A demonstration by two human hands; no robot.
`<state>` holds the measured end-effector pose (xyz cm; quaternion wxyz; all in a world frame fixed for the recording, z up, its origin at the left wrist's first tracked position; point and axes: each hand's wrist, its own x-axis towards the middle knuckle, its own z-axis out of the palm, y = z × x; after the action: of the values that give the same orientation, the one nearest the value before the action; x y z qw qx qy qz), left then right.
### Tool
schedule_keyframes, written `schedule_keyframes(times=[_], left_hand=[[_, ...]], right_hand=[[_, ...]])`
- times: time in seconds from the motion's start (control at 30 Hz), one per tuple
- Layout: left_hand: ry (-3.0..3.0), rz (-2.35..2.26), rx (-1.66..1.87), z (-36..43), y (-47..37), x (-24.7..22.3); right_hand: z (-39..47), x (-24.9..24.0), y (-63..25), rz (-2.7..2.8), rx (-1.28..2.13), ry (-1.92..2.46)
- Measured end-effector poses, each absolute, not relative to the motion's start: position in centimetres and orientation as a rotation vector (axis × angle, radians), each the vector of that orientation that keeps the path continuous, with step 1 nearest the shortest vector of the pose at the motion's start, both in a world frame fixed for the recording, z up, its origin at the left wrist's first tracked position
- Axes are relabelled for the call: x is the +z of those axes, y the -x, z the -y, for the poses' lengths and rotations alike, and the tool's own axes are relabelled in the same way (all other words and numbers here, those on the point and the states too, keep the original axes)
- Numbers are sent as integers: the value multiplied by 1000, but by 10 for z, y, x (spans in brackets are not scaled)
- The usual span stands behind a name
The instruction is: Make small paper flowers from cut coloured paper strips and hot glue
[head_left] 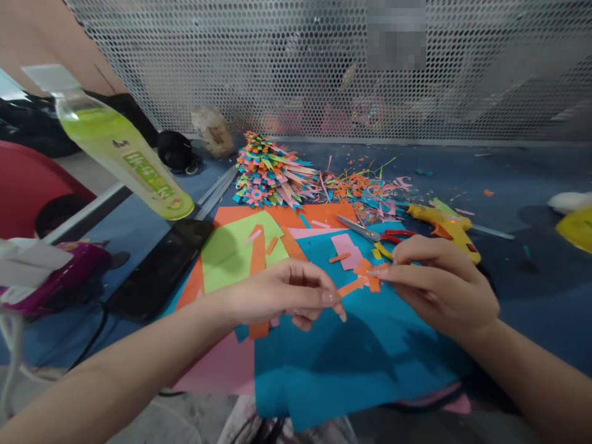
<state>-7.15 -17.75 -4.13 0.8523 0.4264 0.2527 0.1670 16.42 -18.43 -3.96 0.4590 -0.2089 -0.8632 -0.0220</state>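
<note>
My right hand (441, 283) pinches a small folded piece of orange paper (374, 283) between thumb and fingers, above the blue paper sheet (333, 370). From that piece an orange paper strip (351, 287) runs left to the fingertips of my left hand (296, 293), whose thumb and forefinger are pressed together at its end. Just behind my hands lie a pink paper piece (346, 250) and scissors (365, 230) with red handles. A longer orange strip (258, 253) passes under my left wrist, across a light green sheet (226, 259).
A cone of layered paper pieces (263, 172) stands at the back, beside a heap of paper scraps (365, 188). A yellow glue gun (448, 228) lies at right. On the left are a drink bottle (124, 148), a black phone (160, 268) and a purple power strip (60, 271).
</note>
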Motion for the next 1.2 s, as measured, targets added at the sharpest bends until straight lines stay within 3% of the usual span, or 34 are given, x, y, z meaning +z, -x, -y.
schedule_keyframes(times=[1.2], left_hand=[[-899,-600,467,180,71,-38]], right_hand=[[182,-37,-165,2119,-159,538]])
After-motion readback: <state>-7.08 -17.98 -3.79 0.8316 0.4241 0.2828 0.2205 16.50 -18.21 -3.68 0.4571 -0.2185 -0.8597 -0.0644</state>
